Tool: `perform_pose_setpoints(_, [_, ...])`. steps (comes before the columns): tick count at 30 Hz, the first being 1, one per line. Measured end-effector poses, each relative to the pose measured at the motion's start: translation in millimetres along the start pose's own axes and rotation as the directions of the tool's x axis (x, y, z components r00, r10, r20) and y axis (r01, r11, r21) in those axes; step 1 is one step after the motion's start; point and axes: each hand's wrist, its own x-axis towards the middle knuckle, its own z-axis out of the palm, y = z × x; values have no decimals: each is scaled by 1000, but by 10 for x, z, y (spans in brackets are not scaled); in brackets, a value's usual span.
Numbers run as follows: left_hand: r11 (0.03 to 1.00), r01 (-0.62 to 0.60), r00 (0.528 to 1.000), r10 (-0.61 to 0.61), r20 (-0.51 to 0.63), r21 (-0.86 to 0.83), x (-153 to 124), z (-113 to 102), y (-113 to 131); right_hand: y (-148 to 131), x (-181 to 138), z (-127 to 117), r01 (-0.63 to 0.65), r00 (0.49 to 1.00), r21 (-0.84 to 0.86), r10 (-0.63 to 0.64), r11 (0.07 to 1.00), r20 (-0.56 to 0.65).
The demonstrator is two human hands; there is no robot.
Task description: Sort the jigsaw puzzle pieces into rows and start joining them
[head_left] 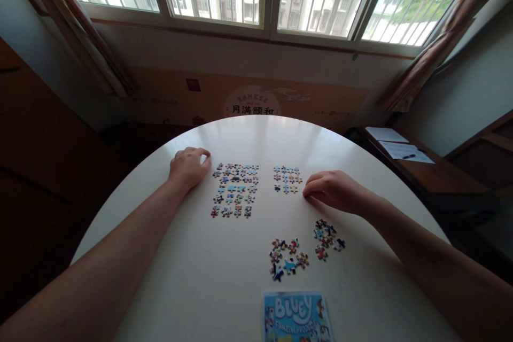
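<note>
My left hand (189, 168) rests on the white table, its fingers loosely curled and a gap between thumb and forefinger; no object shows in it. Just right of it, small jigsaw puzzle pieces (236, 179) lie spaced out in rows. A smaller group of puzzle pieces (285, 177), also in rows, lies farther right. Beside that group's lower right corner, my right hand (336, 189) has its fingertips pinched together, low at the tabletop. Whatever they may hold is hidden. Nearer to me are two loose heaps of pieces, one left (286, 259) and one right (326, 236).
A blue picture card or booklet (296, 315) marked "Bluey" lies at the near side of the round table (192, 278). To the right, a brown side table (433, 176) holds papers (404, 150) and a pen. Barred windows and a wall stand beyond.
</note>
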Motion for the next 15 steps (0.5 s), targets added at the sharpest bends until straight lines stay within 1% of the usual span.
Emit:
perform_pose_setpoints(4, [1000, 6, 1000, -6, 5, 1, -12, -27, 25, 84, 8, 82, -43, 994, -49, 38, 998, -103])
perform_pose_setpoints(7, [1000, 14, 1000, -14, 8, 7, -17, -39, 32, 99, 11, 96, -103, 988, -53, 96, 993, -119])
perform_pose_setpoints(15, [1000, 11, 1000, -11, 15, 3, -13, -33, 21, 85, 33, 121, -193, 972, 127, 207, 973, -108])
